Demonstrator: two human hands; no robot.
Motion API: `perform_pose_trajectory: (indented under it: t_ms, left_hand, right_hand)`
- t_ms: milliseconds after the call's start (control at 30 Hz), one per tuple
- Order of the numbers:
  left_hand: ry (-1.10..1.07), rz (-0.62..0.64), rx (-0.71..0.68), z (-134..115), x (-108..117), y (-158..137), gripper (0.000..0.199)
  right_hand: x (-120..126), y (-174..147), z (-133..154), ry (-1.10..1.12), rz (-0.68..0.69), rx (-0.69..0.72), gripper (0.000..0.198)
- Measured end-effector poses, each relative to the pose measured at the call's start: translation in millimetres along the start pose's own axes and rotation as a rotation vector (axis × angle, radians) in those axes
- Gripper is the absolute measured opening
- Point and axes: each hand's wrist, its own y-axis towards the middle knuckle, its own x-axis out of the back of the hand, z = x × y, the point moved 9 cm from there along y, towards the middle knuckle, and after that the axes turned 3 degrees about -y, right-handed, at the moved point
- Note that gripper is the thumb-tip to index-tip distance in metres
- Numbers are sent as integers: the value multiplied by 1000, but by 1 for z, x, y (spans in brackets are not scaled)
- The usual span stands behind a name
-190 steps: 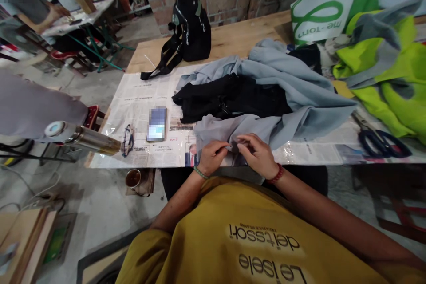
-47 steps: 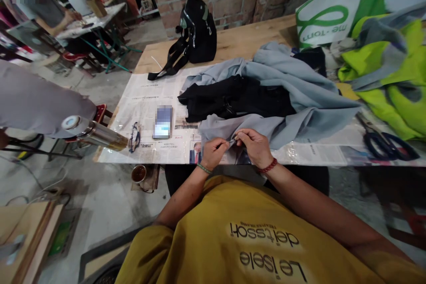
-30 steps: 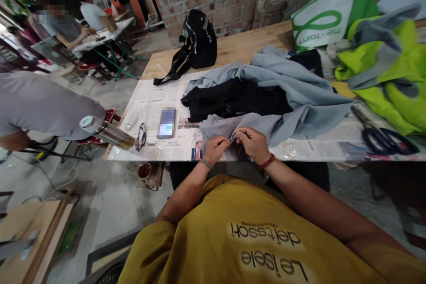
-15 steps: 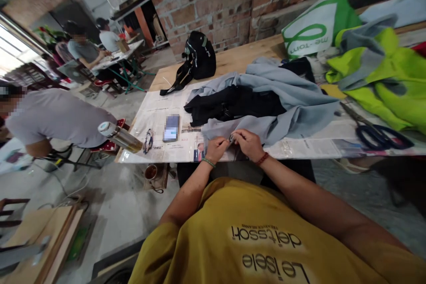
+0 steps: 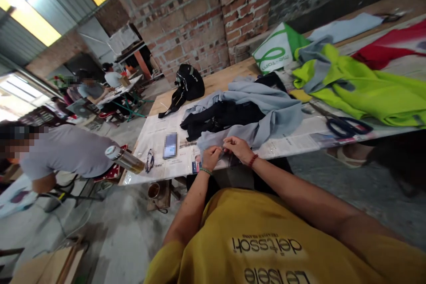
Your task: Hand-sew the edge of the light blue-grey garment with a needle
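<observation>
My left hand [image 5: 211, 158] and my right hand [image 5: 238, 148] meet at the table's front edge, fingertips close together. Both are closed in a pinch on something small and dark, too small to name. Just beyond them lies a rumpled grey garment [image 5: 282, 113], its near edge reaching my fingers. On top of the grey fabric rests a bundle of black cloth [image 5: 229, 115]. Whether the pinched thing is joined to the grey garment cannot be seen.
Newspaper [image 5: 173, 171] covers the tabletop. Left of my hands are a phone [image 5: 170, 145], glasses [image 5: 149, 160] and a leaning bottle [image 5: 124, 159]. A black bag [image 5: 191, 82] stands behind. At right lie large scissors [image 5: 348, 126] and a yellow-green garment [image 5: 359, 88]. A person [image 5: 69, 148] sits at left.
My view has tilted up and turned to the right, so the table's things appear shifted. Both hands stay together in the same place, still pinching, with only slight finger movement.
</observation>
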Motion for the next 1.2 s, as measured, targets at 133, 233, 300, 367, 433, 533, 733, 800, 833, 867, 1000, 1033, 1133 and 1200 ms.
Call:
perform_pose_trajectory:
  t_ms: [133,233,300,367,433,533,733,800,833,867,1000,1033,1133,1200]
  left_hand:
    - [13,7,-5,2,2,-2,22]
    - [62,45,-24,1,1,-3,17]
    - [102,70,-45,-1,-1,-3,15]
    - [153,71,-55,-2,-2,-2,14]
    - [197,47,-43,-2,-1,-1,16]
    - [230,43,-31,-2,-3,1,17]
    - [167,21,-4,-1,-3,0,15]
    - [139,19,13,-2,-3,-1,14]
    - [127,21,16,-3,-3,-2,14]
    - [115,23,20,-4,-3,-2,14]
    - [84,18,27,-8,-2,-3,13]
    - [86,8,26,-9,-1,-4,13]
    - [98,-15,22,-9,1,-5,15]
    - [102,-9,19,-7,1,-5,16]
  right_hand:
    - [-1,-7,-1,-103,-7,35,16]
    - [-2,-9,5,-211,-15,86,15]
    - [-3,-9,13,-276,-11,132,12]
    - [-5,-9,21,-318,-1,174,10]
    - [-6,-9,27,-340,-3,209,10]
    - [5,-4,43,-313,-101,253,12]
    - [36,11,84,-181,-182,276,14]
    - [34,11,88,-134,-100,227,15]
    - [30,10,86,-74,-39,179,16]
    - [23,9,83,8,34,122,18]
    - [4,9,87,226,218,46,25]
    - [8,14,93,210,180,91,26]
    - [31,28,120,32,-3,301,26]
    - [43,33,141,-146,-81,468,24]
